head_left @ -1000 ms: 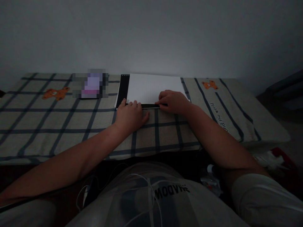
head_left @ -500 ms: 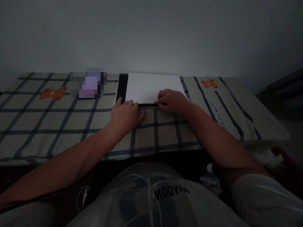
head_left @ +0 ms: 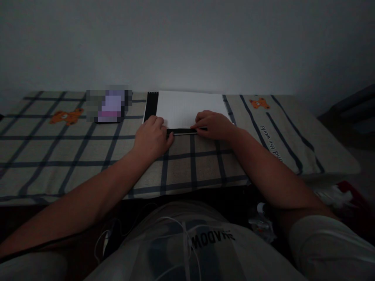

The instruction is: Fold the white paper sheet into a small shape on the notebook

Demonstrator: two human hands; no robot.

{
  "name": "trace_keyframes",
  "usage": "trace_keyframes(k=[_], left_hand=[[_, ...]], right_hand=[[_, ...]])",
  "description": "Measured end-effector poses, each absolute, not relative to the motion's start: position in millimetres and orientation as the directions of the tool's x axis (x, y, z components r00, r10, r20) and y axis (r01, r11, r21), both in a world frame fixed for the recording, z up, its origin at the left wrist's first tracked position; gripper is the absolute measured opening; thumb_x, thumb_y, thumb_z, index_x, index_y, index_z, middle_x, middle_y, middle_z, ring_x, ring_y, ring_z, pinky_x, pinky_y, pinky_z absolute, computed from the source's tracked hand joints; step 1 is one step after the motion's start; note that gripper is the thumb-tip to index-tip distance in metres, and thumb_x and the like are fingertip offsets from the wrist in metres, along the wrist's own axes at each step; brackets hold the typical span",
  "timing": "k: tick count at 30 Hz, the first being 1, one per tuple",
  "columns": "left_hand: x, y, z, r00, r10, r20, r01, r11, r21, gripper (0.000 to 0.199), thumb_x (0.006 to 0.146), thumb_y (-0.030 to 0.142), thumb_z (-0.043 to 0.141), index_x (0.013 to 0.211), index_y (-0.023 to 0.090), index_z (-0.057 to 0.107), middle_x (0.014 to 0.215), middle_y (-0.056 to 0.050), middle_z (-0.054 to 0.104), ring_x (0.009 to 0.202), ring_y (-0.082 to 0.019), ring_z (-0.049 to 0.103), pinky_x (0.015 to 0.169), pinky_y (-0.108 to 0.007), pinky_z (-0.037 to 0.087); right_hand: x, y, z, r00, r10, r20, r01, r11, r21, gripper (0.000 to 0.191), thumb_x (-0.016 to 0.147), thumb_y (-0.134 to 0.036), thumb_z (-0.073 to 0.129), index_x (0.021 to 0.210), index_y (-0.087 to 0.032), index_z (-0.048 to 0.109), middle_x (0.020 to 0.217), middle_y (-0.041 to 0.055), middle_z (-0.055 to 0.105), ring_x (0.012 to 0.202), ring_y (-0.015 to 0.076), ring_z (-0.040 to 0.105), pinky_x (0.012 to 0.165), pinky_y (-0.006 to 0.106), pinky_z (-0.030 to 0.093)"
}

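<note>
If you take the middle of the white paper (head_left: 184,107) as the centre of your clock, your left hand (head_left: 151,135) rests at eight o'clock, over the near corner of the black-edged pad, with its fingers bent side by side and its thumb set apart from them; whether it grips the corner or only lies on it, I cannot tell. Your right hand (head_left: 216,125) is at four o'clock, with its fingers curled over the paper, and its index finger and thumb meet the black strip (head_left: 181,131) along the near edge; whether they pinch something there, I cannot tell. The paper lies flat upon the pad, whose black band (head_left: 151,104) shows at nine o'clock. Farther in that direction, on the checked cloth (head_left: 179,171), lies a device (head_left: 111,105) with a purple screen, blurred in the view, and beyond it is an orange bear print (head_left: 66,116). A second bear print (head_left: 259,104) is at three o'clock. At twelve o'clock rises the grey wall (head_left: 187,43); at six o'clock, below the cloth, is your printed shirt (head_left: 234,259).
</note>
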State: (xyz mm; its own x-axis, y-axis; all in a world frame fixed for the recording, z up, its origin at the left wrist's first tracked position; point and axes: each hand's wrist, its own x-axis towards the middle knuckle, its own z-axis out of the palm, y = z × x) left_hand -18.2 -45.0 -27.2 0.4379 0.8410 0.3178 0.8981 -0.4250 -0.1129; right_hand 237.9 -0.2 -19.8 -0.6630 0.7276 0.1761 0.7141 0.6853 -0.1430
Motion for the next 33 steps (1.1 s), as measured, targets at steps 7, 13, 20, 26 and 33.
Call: trace_keyframes(k=[7, 13, 20, 26, 33], left_hand=[[-21.6, -35.9, -35.9, 0.664, 0.689, 0.288, 0.731, -0.680, -0.060, 0.045, 0.102, 0.027, 0.043, 0.137, 0.010, 0.065, 0.126, -0.018, 0.065, 0.125, -0.033, 0.056, 0.107, -0.048, 0.050], [-17.2, -41.1, -35.5, 0.634, 0.740, 0.225, 0.768, -0.637, -0.070, 0.044, 0.104, 0.032, 0.042, 0.140, 0.014, 0.062, 0.131, -0.014, 0.065, 0.121, -0.030, 0.056, 0.094, -0.044, 0.055], [-10.4, -50.0, -27.1, 0.555, 0.811, 0.186, 0.832, -0.534, -0.154, 0.040, 0.105, 0.035, 0.044, 0.140, 0.022, 0.061, 0.134, -0.010, 0.065, 0.115, -0.030, 0.057, 0.078, -0.039, 0.055], [-10.0, -50.5, -27.9, 0.543, 0.820, 0.184, 0.839, -0.519, -0.165, 0.040, 0.106, 0.035, 0.044, 0.141, 0.023, 0.060, 0.133, -0.010, 0.064, 0.116, -0.031, 0.056, 0.077, -0.039, 0.053], [-8.3, -53.3, -24.9, 0.502, 0.846, 0.180, 0.863, -0.476, -0.167, 0.043, 0.106, 0.039, 0.044, 0.142, 0.024, 0.060, 0.129, -0.013, 0.064, 0.116, -0.034, 0.055, 0.076, -0.039, 0.054]], right_hand=[[240.3, 1.2, -21.5, -0.675, 0.713, 0.187, 0.694, 0.700, -0.167, 0.034, 0.094, -0.025, 0.054, 0.113, -0.023, 0.082, 0.109, 0.0086, 0.072, 0.102, 0.0231, 0.059, 0.081, 0.034, 0.041], [241.4, 3.2, -24.1, -0.676, 0.709, 0.201, 0.688, 0.705, -0.174, 0.034, 0.094, -0.026, 0.054, 0.112, -0.023, 0.082, 0.108, 0.0085, 0.072, 0.102, 0.0235, 0.059, 0.082, 0.034, 0.041], [243.3, 8.2, -27.8, -0.695, 0.684, 0.223, 0.663, 0.729, -0.172, 0.032, 0.093, -0.025, 0.056, 0.110, -0.021, 0.083, 0.106, 0.0099, 0.073, 0.099, 0.0246, 0.061, 0.081, 0.035, 0.042], [244.3, 10.0, -30.5, -0.689, 0.690, 0.221, 0.667, 0.723, -0.179, 0.032, 0.093, -0.026, 0.056, 0.110, -0.024, 0.083, 0.106, 0.0081, 0.072, 0.100, 0.0238, 0.059, 0.081, 0.035, 0.041], [245.0, 10.1, -30.1, -0.691, 0.687, 0.225, 0.661, 0.727, -0.187, 0.032, 0.094, -0.026, 0.056, 0.111, -0.023, 0.083, 0.105, 0.0086, 0.071, 0.100, 0.0240, 0.060, 0.082, 0.035, 0.041]])
